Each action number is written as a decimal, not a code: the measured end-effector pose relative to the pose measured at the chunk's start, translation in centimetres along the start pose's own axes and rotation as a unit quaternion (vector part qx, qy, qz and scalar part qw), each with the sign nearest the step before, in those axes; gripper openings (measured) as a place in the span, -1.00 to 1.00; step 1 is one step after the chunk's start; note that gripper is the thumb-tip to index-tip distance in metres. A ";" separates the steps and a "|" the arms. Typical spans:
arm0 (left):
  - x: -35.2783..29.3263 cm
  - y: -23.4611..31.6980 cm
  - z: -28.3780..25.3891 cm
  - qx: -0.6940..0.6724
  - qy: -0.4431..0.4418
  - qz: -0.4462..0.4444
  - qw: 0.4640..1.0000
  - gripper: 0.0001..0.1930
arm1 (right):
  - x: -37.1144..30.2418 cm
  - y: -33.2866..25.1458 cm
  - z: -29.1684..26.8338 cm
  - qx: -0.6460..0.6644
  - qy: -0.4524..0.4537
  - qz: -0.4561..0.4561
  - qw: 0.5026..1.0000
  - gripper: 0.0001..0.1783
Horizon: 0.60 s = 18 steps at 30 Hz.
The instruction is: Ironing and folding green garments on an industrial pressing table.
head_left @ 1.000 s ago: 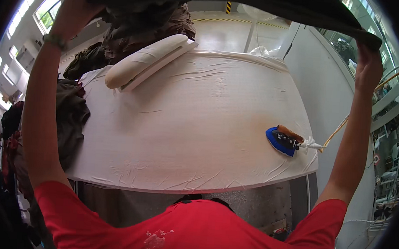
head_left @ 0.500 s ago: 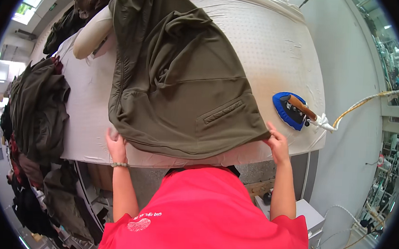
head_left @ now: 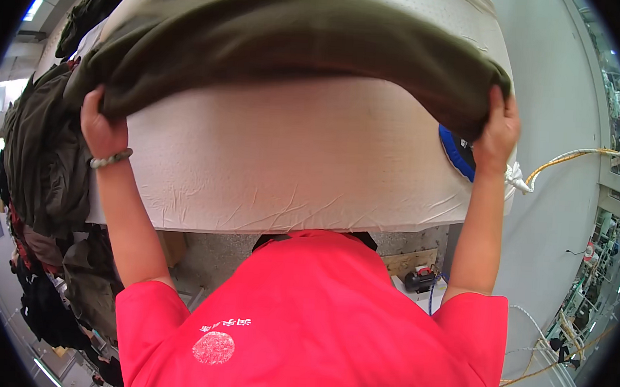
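Note:
An olive-green jacket (head_left: 298, 40) is stretched between my two hands over the padded white ironing table (head_left: 291, 157), its raised cloth blurred by motion. My left hand (head_left: 105, 126), with a beaded bracelet on the wrist, is closed on the jacket's edge at the left. At the right my right hand (head_left: 497, 127) grips the other end of that edge. Behind my right hand and forearm, an iron with a blue rim (head_left: 456, 153) rests on the table, mostly hidden. The far part of the jacket lies toward the back of the table.
Dark green garments (head_left: 43, 149) are heaped along the table's left side, with more clothes hanging lower down. White and yellow cords (head_left: 568, 154) run from the iron to the right, past a pale wall (head_left: 538, 229). A small black device (head_left: 420, 280) sits below the table's front edge.
Both my hands have moved away from me and farther apart, lifting the jacket's near edge. The table's front part is now uncovered, and the iron has become partly hidden.

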<state>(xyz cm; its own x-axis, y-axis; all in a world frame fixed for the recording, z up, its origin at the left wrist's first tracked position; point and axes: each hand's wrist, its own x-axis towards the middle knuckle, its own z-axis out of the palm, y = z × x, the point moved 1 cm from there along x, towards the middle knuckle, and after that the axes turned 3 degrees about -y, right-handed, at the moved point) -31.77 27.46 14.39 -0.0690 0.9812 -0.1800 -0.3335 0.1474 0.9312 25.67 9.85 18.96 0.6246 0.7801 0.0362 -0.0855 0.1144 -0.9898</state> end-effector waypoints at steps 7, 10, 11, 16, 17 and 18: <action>-4.0 -14.2 -4.2 0.282 0.144 -0.122 0.941 -0.55 | -2.0 18.2 -9.5 -0.369 -0.169 0.218 0.887 -0.57; -4.5 -14.0 -4.7 0.291 0.118 -0.098 0.944 -0.53 | -3.2 19.0 -9.1 -0.346 -0.135 0.225 0.901 -0.54; -3.6 -13.8 -4.8 0.316 0.084 -0.096 0.940 -0.55 | -3.0 19.1 -8.9 -0.420 -0.119 0.200 0.877 -0.53; -2.7 -10.9 -4.0 0.349 0.000 -0.046 0.936 -0.61 | -2.6 20.0 -7.9 -0.578 -0.038 0.058 0.813 -0.50; -2.7 -10.4 -4.2 0.345 -0.003 -0.022 0.938 -0.63 | -2.7 20.1 -7.8 -0.582 -0.019 0.014 0.813 -0.49; -3.6 -9.7 -4.7 0.388 0.006 -0.002 0.921 -0.64 | -3.0 19.7 -8.0 -0.585 -0.015 0.015 0.811 -0.49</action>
<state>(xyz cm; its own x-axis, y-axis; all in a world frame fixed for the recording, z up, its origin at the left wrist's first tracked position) -32.69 21.92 4.48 -0.0820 0.9795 -0.1839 0.4396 0.2012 0.8754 28.34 4.80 -1.78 0.6145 0.7889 -0.0043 0.7062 -0.5524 -0.4428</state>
